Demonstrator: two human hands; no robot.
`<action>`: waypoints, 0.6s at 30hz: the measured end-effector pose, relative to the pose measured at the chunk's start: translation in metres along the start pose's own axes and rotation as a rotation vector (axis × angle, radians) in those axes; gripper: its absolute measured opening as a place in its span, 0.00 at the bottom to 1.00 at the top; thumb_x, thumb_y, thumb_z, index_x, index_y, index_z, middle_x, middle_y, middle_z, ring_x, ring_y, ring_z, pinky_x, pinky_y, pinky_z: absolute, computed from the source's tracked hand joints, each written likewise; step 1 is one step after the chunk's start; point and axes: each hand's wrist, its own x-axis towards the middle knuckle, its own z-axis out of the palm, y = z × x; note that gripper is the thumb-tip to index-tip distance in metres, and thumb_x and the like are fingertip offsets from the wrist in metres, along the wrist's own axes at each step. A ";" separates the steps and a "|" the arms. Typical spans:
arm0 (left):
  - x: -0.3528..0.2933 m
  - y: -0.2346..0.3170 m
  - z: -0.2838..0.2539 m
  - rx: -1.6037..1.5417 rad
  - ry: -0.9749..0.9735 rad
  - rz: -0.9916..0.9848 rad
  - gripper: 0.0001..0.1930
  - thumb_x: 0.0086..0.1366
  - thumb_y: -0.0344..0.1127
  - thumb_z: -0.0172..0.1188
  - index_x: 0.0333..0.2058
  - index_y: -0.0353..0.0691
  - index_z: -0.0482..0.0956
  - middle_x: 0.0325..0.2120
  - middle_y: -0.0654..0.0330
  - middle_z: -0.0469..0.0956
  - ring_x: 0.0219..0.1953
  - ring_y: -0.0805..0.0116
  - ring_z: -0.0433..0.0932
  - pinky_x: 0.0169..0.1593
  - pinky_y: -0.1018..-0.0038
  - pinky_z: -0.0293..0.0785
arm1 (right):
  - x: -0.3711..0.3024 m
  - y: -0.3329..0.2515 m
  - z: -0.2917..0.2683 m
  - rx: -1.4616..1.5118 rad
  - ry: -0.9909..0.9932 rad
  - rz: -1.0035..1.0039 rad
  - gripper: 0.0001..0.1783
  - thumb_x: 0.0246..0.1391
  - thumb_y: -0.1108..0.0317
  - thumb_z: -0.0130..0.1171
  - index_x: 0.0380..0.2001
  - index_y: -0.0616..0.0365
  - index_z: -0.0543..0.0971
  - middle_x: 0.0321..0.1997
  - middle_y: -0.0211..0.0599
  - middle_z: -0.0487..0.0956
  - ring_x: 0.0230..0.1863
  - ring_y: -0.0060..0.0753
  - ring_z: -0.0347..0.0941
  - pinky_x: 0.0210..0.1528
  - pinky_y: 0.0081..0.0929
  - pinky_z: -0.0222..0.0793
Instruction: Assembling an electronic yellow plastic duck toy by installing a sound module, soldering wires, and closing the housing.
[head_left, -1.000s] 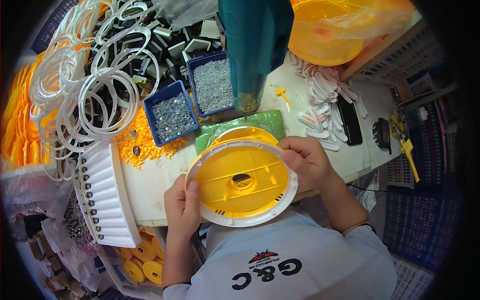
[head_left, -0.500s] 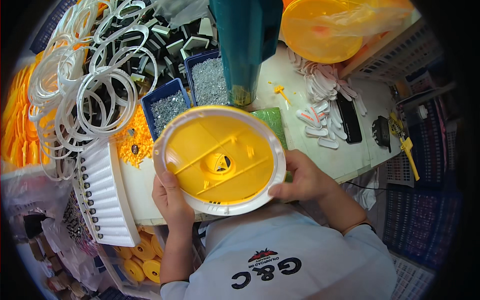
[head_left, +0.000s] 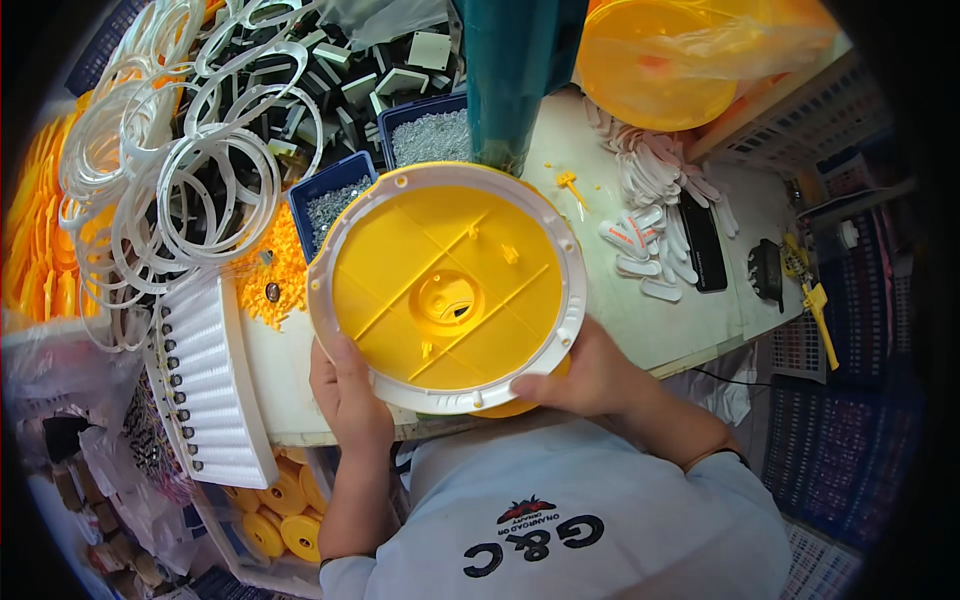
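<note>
A round yellow plastic disc [head_left: 395, 270] with raised ribs and a central hub is held up in front of my chest. Around its edge runs a white plastic ring [head_left: 571, 300] with small holes. My left hand [head_left: 355, 405] grips the lower left rim, thumb on top of the ring. My right hand [head_left: 590, 375] is closed on the lower right rim, its thumb lying across the ring. Part of another yellow edge [head_left: 508, 409] peeks out beneath the ring; what it belongs to is hidden. The fingers under the disc are mostly out of sight.
A teal upright column [head_left: 515, 75] stands just behind the disc. Blue bins of screws [head_left: 430, 137], loose yellow bits [head_left: 272, 280] and hanging white rings [head_left: 215, 190] are left. White strips [head_left: 660, 245] and a black phone-like slab [head_left: 702, 240] lie right. A white ribbed tray [head_left: 220, 380] sits near left.
The disc has tilted to face upward more fully and has turned within my hands. Its far edge has risen in the view. My right hand has moved slightly nearer and left.
</note>
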 end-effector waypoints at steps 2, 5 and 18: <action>-0.002 0.009 0.003 0.064 -0.067 0.028 0.22 0.81 0.41 0.48 0.61 0.29 0.72 0.52 0.57 0.79 0.52 0.73 0.76 0.56 0.74 0.71 | 0.003 0.005 -0.008 0.219 0.214 -0.137 0.26 0.63 0.65 0.66 0.60 0.67 0.76 0.55 0.38 0.83 0.58 0.31 0.78 0.62 0.31 0.73; -0.009 0.004 -0.010 0.234 -0.203 0.008 0.22 0.80 0.42 0.50 0.62 0.29 0.72 0.54 0.55 0.79 0.55 0.70 0.77 0.60 0.72 0.71 | 0.006 -0.004 -0.028 0.189 0.248 -0.190 0.23 0.71 0.61 0.59 0.59 0.70 0.76 0.50 0.36 0.83 0.51 0.23 0.77 0.55 0.23 0.73; -0.013 0.003 -0.008 0.208 -0.213 -0.082 0.21 0.79 0.39 0.51 0.60 0.30 0.75 0.51 0.59 0.80 0.53 0.74 0.75 0.58 0.74 0.69 | 0.003 0.005 -0.031 0.249 0.177 -0.171 0.21 0.76 0.56 0.52 0.53 0.67 0.78 0.39 0.23 0.78 0.40 0.11 0.68 0.42 0.15 0.65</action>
